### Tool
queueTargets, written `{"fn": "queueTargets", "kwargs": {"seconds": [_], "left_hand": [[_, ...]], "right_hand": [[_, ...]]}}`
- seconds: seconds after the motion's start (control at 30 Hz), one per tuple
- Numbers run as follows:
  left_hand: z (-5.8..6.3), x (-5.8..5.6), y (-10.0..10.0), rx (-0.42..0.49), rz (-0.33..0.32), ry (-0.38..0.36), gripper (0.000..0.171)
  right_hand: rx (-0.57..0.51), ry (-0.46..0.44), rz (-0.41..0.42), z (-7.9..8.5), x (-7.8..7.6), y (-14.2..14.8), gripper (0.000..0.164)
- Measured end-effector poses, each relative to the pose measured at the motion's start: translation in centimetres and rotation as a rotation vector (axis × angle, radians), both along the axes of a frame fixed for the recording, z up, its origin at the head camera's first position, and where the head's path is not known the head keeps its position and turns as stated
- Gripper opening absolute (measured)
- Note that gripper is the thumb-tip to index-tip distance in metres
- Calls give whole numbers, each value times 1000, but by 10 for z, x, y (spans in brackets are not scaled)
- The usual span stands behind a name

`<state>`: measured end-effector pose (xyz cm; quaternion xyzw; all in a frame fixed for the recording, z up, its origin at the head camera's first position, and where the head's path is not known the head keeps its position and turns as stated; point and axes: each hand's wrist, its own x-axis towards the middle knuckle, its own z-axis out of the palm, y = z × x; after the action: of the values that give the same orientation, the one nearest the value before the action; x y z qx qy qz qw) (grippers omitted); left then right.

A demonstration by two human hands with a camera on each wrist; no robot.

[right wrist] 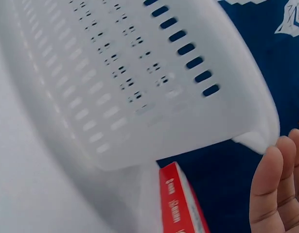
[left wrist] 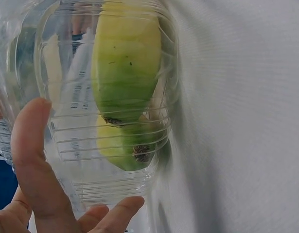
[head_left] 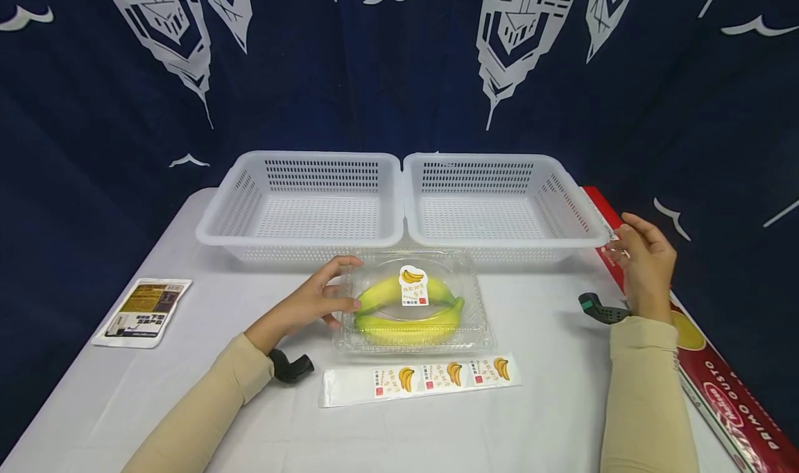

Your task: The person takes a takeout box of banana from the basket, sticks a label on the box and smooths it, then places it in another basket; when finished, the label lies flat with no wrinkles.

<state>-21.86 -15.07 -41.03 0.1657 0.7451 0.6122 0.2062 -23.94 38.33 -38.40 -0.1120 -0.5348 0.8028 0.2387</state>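
Observation:
A clear plastic clamshell box holding bananas lies on the white table, with a banana label on its lid. My left hand is at the box's left side, fingers spread, one digit over the lid's edge. In the left wrist view, the banana ends show through the ribbed plastic beside the fingers. My right hand is raised at the right end of the right white basket. Its fingertips are right at the basket's rim corner in the right wrist view; the thumb is hidden there.
A left white basket stands beside the right one, behind the box. A strip of banana labels lies in front of the box. The white pouch is at far left. Along the right table edge runs a long red carton.

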Motion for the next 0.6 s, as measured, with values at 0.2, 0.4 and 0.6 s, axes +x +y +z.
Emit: {"fn": "queueTargets", "kwargs": {"seconds": [0.2, 0.4, 0.6], "left_hand": [[0, 0, 0, 5, 6, 1, 75], [1, 1, 0, 18, 9, -2, 75], [1, 1, 1, 27, 8, 1, 74]], "right_hand": [[-77, -33, 76, -16, -3, 6, 20], [-102, -48, 157, -24, -4, 5, 26], [-98, 11, 242, -33, -7, 3, 26]]}}
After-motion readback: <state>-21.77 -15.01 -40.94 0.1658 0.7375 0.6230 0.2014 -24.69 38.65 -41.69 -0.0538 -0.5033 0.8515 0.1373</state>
